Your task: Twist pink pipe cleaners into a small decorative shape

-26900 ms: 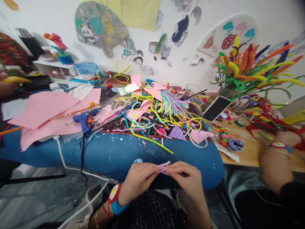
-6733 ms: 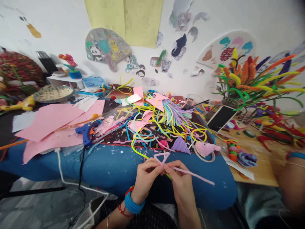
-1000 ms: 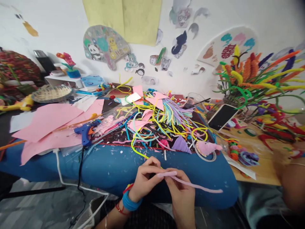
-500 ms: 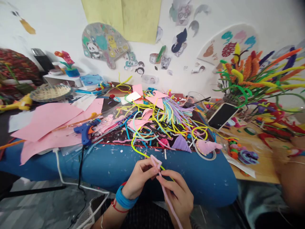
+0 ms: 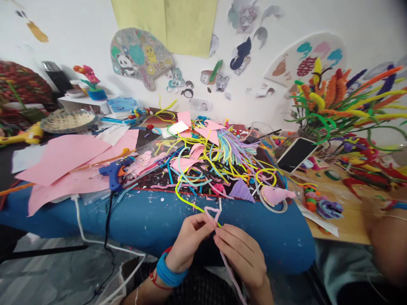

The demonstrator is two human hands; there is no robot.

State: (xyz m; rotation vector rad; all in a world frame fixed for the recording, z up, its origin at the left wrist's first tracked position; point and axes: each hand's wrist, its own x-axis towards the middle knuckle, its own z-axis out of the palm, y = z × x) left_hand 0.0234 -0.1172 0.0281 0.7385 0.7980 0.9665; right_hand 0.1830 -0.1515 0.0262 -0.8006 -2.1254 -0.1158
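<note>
Hands meet at the near edge of the blue paint-flecked table [image 5: 143, 220], both pinching one fuzzy pale-pink pipe cleaner [image 5: 212, 213]. The left hand [image 5: 190, 241], a blue band at its wrist, grips the small bent loop at the top between thumb and fingertips. The right hand [image 5: 243, 254] closes on the stem just below — the loose tail runs down past the palm toward the near right. Just beyond the loop lies a tangled heap of yellow, lilac and turquoise pipe cleaners [image 5: 216, 161]. A blue hot-glue gun [image 5: 113, 173] rests to the left beside sheets of pink paper [image 5: 63, 159]. On the far right a black phone [image 5: 294, 153] leans near a bunch of orange and green chenille stems [image 5: 337, 101] — another person's forearm [image 5: 389, 241] shows at the right edge.
</note>
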